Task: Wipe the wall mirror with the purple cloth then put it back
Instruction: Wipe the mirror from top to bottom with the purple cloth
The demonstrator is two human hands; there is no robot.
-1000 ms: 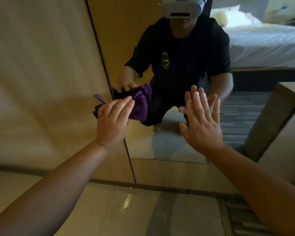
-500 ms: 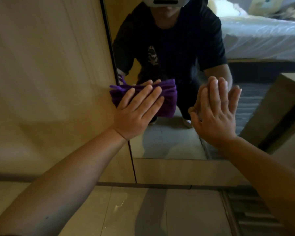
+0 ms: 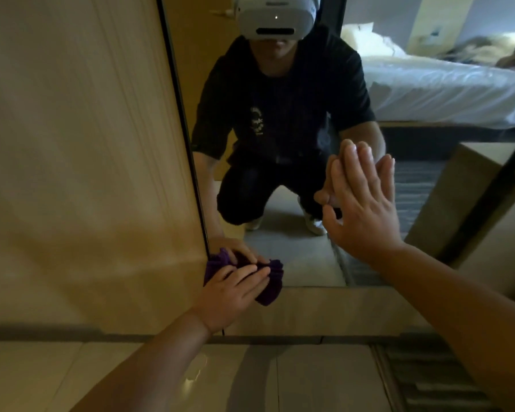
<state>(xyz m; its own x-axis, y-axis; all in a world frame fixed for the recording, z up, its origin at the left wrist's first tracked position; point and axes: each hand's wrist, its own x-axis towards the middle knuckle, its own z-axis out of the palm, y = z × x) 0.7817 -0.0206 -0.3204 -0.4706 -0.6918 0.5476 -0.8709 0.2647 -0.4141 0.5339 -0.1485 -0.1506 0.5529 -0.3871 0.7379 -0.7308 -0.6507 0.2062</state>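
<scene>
Since the earlier frame, our left hand (image 3: 235,288) has dragged the purple cloth (image 3: 269,285) down to the wall mirror (image 3: 295,248)'s corner at seven o'clock. We press the bunched, dark, crumpled cloth flat-palmed there, nearer this hand. Our right hand (image 3: 359,203) rests open against the glass at two o'clock, well apart.

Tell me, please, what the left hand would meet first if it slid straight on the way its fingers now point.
The left hand points right and slightly up, pressing the purple cloth at the mirror's lower left corner. Beyond the cloth, only bare glass seems to lie ahead; the right hand sits higher, probably off that line.
</scene>
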